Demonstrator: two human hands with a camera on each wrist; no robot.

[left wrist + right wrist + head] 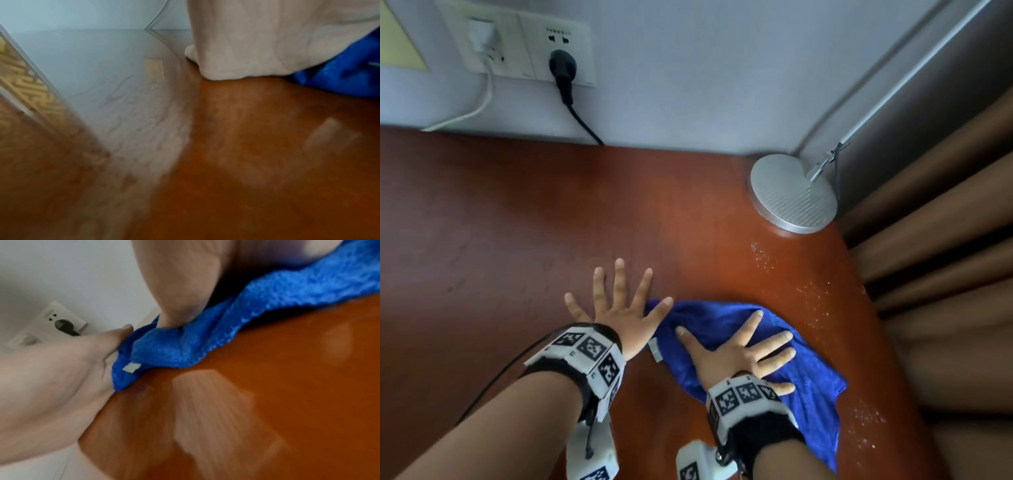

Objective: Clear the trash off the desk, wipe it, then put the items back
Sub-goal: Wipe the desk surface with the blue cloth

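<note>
Currently the blue cloth (784,346) is spread flat on the reddish-brown counter (500,240), toward its right edge and nearer the viewer than the lamp base (792,193). It is pressed down by the right hand (743,353), fingers straight and splayed, palm on the fabric; nothing is clutched, so that grip is released. The left hand (616,311) is laid flat on the bare counter just left of the cloth, fingers also spread, w/ the thumb tip touching the cloth's upper-left corner; that grip is likewise released.

A small white tag (655,349) is seen at the cloth's left edge, between the two hands; in the right wrist view the same tag (131,367) shows on a bunched fold of cloth (185,350), w/ the thumb (180,288) pressed into the fabric above it. The left wrist view is blurred, but a corner of the cloth (345,76) can be made out beside the palm.

Water droplets (811,291) are scattered on the counter btwn the lamp base and the cloth, and more along the right edge. The round silver lamp base sits at the far right corner, against the wall. A wall socket plate (517,44) w/ a black plug (563,65) and a white charger (482,36) is mounted above the counter's back edge. Brown curtains (945,274) hang at right.
</note>
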